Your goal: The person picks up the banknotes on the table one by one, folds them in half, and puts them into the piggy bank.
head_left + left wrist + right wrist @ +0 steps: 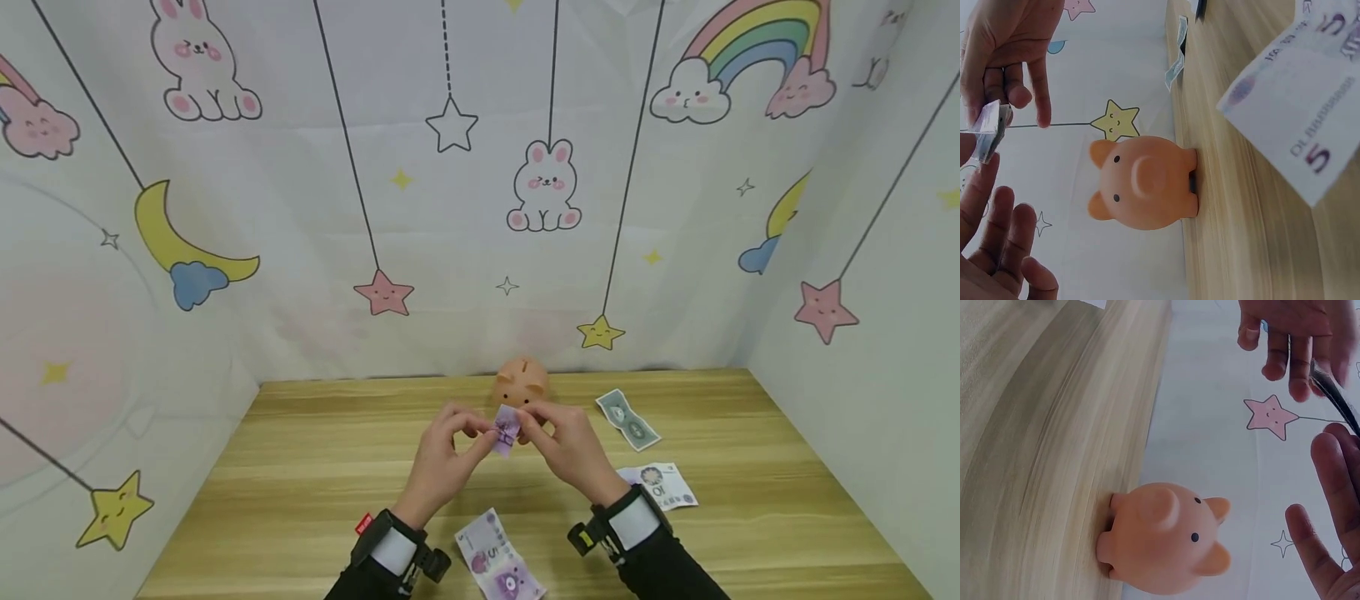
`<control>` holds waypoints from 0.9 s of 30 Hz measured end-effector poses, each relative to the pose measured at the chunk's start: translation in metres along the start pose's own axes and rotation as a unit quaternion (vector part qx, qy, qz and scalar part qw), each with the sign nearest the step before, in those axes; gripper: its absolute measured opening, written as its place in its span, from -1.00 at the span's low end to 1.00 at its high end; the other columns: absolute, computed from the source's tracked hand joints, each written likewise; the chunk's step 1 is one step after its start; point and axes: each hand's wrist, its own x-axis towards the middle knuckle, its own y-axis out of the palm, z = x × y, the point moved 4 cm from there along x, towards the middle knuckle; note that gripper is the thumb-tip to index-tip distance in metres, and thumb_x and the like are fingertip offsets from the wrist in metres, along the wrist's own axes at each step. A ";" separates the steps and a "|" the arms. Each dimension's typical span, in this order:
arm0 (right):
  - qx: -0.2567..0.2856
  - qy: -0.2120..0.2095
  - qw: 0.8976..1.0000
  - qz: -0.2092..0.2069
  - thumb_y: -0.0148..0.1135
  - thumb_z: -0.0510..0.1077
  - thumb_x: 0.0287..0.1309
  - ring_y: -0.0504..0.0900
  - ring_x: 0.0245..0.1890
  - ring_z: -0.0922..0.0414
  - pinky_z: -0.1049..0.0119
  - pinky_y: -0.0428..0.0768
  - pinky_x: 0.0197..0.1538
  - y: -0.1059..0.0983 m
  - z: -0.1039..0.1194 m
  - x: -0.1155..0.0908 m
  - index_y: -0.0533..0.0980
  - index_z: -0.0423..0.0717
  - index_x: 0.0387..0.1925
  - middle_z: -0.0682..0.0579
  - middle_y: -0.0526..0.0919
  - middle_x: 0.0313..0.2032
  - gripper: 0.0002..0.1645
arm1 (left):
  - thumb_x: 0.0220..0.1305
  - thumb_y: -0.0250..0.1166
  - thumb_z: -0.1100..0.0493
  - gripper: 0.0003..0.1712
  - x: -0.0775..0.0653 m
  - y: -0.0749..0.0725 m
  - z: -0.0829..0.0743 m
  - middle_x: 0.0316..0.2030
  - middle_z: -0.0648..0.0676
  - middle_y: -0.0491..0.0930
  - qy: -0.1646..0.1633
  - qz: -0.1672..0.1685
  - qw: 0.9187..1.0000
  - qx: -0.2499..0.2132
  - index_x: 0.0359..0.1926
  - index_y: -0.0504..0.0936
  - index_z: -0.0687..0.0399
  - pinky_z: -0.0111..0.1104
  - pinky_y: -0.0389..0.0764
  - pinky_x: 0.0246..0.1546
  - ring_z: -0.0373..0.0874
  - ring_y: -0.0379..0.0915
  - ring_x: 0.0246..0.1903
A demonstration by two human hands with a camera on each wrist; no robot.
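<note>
Between my two hands a small folded purple banknote (506, 431) is held up. The left hand (442, 454) pinches its left side between thumb and fingertips. On the other side my right hand (572, 450) grips its upper right edge with thumb and forefinger. Just behind the note stands an orange piggy bank (522, 379) with a slot on top. In the left wrist view the folded note (991, 131) appears as a thick, layered packet, and the piggy bank (1147, 184) faces the camera. From the right wrist, the note (1335, 397) shows nearly edge-on.
A purple 5 banknote (498, 557) lies on the wooden table (300, 467) near the front. To the right lie a creased green note (628, 421) and another note marked 10 (667, 485), partly behind the right wrist. Patterned cloth walls (465, 333) enclose the table.
</note>
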 end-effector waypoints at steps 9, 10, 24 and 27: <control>0.008 0.004 1.000 -0.001 0.32 -0.30 0.47 0.66 -0.44 0.29 0.30 0.66 -0.36 0.000 -0.001 0.000 0.71 -0.11 -0.26 -0.02 0.74 -0.46 -0.87 | 0.40 0.48 0.19 -0.86 -0.003 -0.001 0.003 -0.13 -0.13 0.60 -0.015 0.023 1.000 0.003 -0.32 0.71 -0.09 -0.31 0.44 -0.19 -0.11 0.52 -0.13; 0.009 0.005 1.000 -0.002 0.32 -0.30 0.46 0.67 -0.44 0.29 0.32 0.66 -0.36 0.000 -0.001 0.000 0.71 -0.10 -0.26 -0.01 0.74 -0.46 -0.87 | 0.40 0.48 0.17 -0.87 -0.004 -0.001 0.004 -0.13 -0.15 0.60 -0.019 0.025 1.000 0.005 -0.31 0.72 -0.10 -0.33 0.42 -0.21 -0.12 0.51 -0.14; 0.025 0.016 1.000 0.001 0.31 -0.28 0.48 0.73 -0.44 0.13 0.31 0.67 -0.34 0.000 -0.002 -0.001 0.73 -0.13 -0.23 0.03 0.75 -0.44 -0.87 | 0.37 0.51 0.17 -0.94 -0.003 -0.002 0.008 -0.13 -0.10 0.64 -0.028 0.036 0.999 0.023 -0.21 0.78 -0.10 -0.33 0.45 -0.23 -0.11 0.52 -0.16; 0.027 0.016 1.000 0.002 0.30 -0.28 0.48 0.72 -0.45 0.14 0.30 0.67 -0.34 0.001 -0.002 -0.001 0.73 -0.12 -0.23 0.03 0.75 -0.45 -0.87 | 0.36 0.53 0.14 -0.89 -0.001 -0.002 0.006 -0.15 -0.11 0.63 -0.029 0.031 0.999 0.023 -0.12 0.80 -0.10 -0.36 0.41 -0.25 -0.12 0.53 -0.16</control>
